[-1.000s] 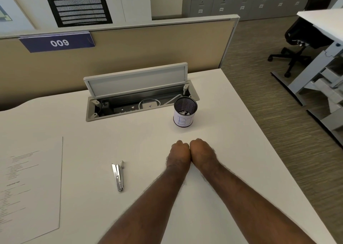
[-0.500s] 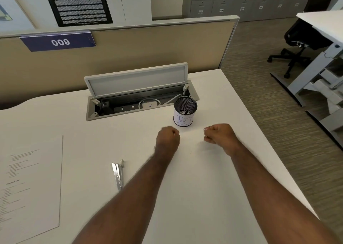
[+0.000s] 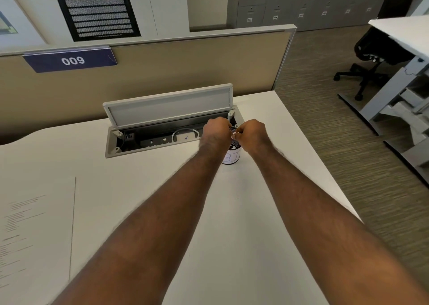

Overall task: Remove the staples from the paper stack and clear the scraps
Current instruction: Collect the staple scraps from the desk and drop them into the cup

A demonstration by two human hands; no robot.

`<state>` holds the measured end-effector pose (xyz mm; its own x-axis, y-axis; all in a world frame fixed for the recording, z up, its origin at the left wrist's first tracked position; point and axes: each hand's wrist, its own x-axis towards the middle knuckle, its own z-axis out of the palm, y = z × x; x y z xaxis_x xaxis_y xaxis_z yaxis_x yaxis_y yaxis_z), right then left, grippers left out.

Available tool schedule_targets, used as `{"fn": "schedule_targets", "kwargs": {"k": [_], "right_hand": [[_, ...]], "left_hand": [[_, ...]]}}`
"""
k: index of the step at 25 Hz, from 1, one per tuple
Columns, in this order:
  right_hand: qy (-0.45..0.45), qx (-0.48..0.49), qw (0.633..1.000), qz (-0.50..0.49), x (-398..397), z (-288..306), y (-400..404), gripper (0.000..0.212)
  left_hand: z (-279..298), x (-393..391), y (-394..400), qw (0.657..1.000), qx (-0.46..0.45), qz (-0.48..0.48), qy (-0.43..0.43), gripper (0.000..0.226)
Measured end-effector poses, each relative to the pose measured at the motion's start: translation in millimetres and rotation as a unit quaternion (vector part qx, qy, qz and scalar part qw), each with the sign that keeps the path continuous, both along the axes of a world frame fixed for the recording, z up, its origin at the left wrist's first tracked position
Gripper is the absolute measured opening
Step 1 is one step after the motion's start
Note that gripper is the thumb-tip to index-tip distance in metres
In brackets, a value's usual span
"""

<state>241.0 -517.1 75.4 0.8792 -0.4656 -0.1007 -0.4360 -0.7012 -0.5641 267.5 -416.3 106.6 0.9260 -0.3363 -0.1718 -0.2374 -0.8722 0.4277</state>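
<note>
Two hands meet over one small cup, and we read the scene from the left edge across. At far left the paper stack (image 3: 34, 230) lies flat on the white worktop (image 3: 232, 235), printed lines faint on its top sheet, well apart from both hands. Behind it runs the tan partition (image 3: 162, 72) with a blue sign (image 3: 69, 61) reading 009. Further right we see the cable tray (image 3: 162, 140) sunk into the worktop, its lid (image 3: 169, 107) raised and tilted back, a white cord coiled inside.

Next comes our left hand (image 3: 214, 131), reaching forward with its fingers curled, held over the left side of the mesh cup (image 3: 232, 156). The cup stands upright on the worktop just in front of the tray's right end, a white label with a blue mark on its wall. Our right hand (image 3: 251, 134) sits just beside the left, over the cup's right rim, fingers also curled toward the opening. We cannot tell whether either hand holds anything, since the fingertips are bunched together and partly hidden. At far right, beyond the worktop, an office chair (image 3: 371, 56) stands on the floor.
</note>
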Motion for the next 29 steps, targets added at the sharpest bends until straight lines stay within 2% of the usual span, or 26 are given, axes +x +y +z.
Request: {"fn": "schedule_targets", "kwargs": {"k": [2,4,8,10,11,14,16,20,25,29], "right_hand": [[0.025,0.009,1.0,0.0,4,-1,0,0.019],[0.016,0.007,1.0,0.014,5,0,1,0.02],[-0.105,0.027,0.994,0.031,-17,12,1,0.018],[-0.162,0.035,0.986,-0.003,-39,6,-7,0.013],[-0.17,0.039,0.984,-0.022,-52,-3,-11,0.011],[-0.085,0.061,0.994,-0.026,-99,-48,-16,0.009],[-0.009,0.101,0.995,0.015,-130,-74,-7,0.018],[0.064,0.061,0.991,0.104,-149,-101,10,0.037],[0.092,-0.021,0.989,0.116,-134,-98,23,0.021],[0.148,-0.064,0.977,0.136,-121,-94,28,0.018]], "left_hand": [[-3,2,0,0.999,0.029,-0.019,-0.008,0.025],[-4,2,3,0.999,0.007,-0.02,-0.027,0.026],[-10,-21,24,0.981,-0.164,0.032,-0.098,0.035],[-34,-42,47,0.975,-0.172,0.05,-0.132,0.042],[-51,-55,61,0.981,-0.132,0.054,-0.133,0.048],[-110,-98,97,0.995,0.043,0.037,-0.08,0.069],[-139,-122,112,0.994,0.093,0.019,-0.057,0.077],[-165,-138,125,0.992,0.115,0.009,-0.056,0.079],[-165,-139,124,0.991,0.114,0.016,-0.07,0.077],[-164,-139,125,0.992,0.103,0.017,-0.066,0.077]]}}
